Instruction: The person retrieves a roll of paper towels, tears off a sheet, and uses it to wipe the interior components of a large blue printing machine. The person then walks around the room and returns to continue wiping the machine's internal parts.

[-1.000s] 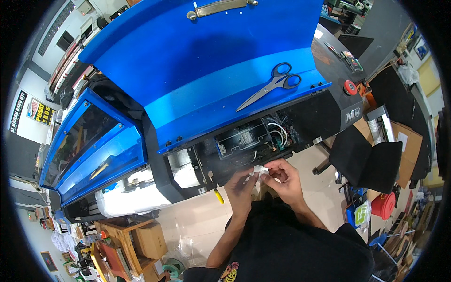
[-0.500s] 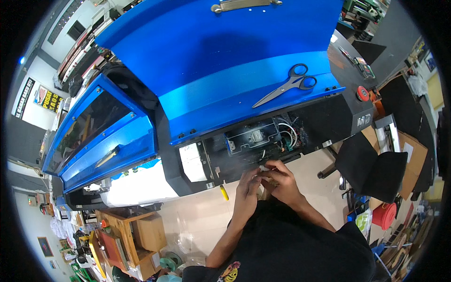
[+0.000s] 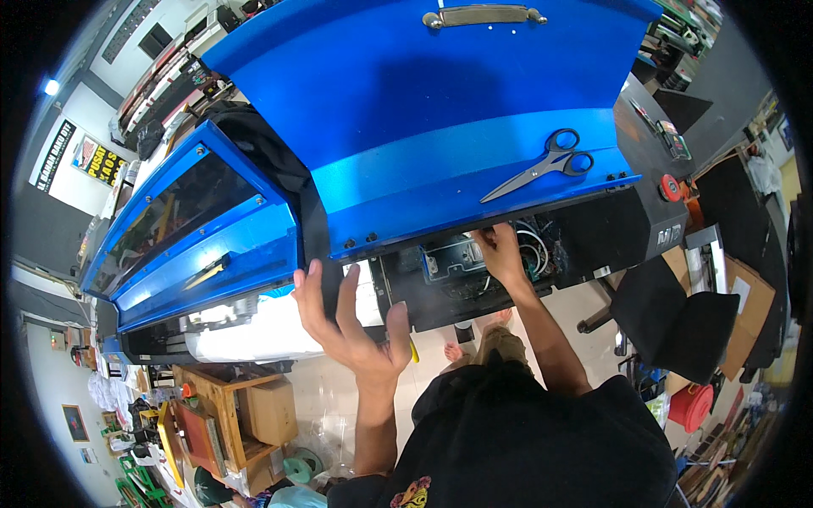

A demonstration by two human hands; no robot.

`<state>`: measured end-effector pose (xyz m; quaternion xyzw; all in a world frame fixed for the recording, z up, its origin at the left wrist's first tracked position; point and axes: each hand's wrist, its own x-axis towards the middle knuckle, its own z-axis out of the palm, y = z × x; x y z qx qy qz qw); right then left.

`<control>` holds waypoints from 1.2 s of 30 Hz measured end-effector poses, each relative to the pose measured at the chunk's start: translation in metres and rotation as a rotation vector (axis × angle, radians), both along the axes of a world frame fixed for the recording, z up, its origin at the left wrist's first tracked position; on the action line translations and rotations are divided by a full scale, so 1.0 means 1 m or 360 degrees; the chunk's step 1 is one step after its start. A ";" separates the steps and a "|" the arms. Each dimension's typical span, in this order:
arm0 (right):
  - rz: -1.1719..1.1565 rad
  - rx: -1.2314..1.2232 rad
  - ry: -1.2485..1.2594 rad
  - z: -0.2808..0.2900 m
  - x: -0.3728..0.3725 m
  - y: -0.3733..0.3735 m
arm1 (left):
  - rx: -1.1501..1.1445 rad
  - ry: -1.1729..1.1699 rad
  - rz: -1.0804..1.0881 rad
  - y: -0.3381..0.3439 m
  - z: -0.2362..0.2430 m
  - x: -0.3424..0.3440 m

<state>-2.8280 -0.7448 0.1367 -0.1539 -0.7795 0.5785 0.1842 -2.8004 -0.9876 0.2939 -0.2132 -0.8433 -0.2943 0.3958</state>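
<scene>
Head view: I'd go slow with the right hand, holding its wrist off the white cables beside the black unit in the open bay. Right arm reaches forward, fingers bent over the unit; can't tell if they pinch anything. Left hand raised nearby, fingers spread apart.

Open blue machine lid; dark-handled scissors aslant on its lower part

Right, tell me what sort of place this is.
Probably a printing workshop: a large machine stands with its blue lid raised, wide white material lies at its left section, and scissors rest on the lid.
</scene>
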 end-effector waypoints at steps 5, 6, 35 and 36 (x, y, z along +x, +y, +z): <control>-0.0148 0.0333 0.0099 -0.019 -0.016 0.006 | 0.0256 0.0079 0.0112 0.001 -0.009 0.003; -0.0137 0.0229 0.0033 -0.020 -0.017 0.007 | 0.0282 0.0121 0.0104 0.000 -0.011 0.003; 0.0289 0.1279 0.0451 -0.089 -0.110 -0.056 | 0.0260 0.0288 0.0148 -0.006 -0.024 0.004; 0.0362 0.1061 0.0400 -0.087 -0.112 -0.056 | 0.0301 0.0275 0.0124 -0.006 -0.025 0.004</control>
